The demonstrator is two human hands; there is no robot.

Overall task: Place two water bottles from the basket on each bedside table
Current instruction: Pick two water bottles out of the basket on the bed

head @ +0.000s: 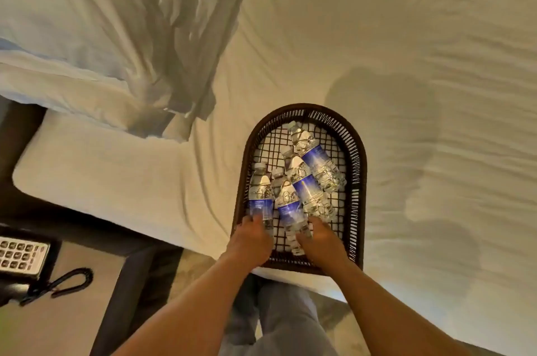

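A dark wicker basket point(356, 152) lies on the white bed near its edge. Several clear water bottles with blue labels lie inside it. My left hand point(250, 239) closes on the base of the leftmost bottle point(261, 190). My right hand point(321, 236) grips the lower end of the bottle beside it point(287, 204). Two more bottles point(313, 158) lie further back in the basket, overlapping each other. The bedside table point(72, 297) sits at the lower left.
A telephone point(20, 259) with a coiled cord rests on the bedside table. Rumpled pillows and a grey cloth point(186, 44) lie at the head of the bed, upper left. My legs stand against the bed edge below the basket.
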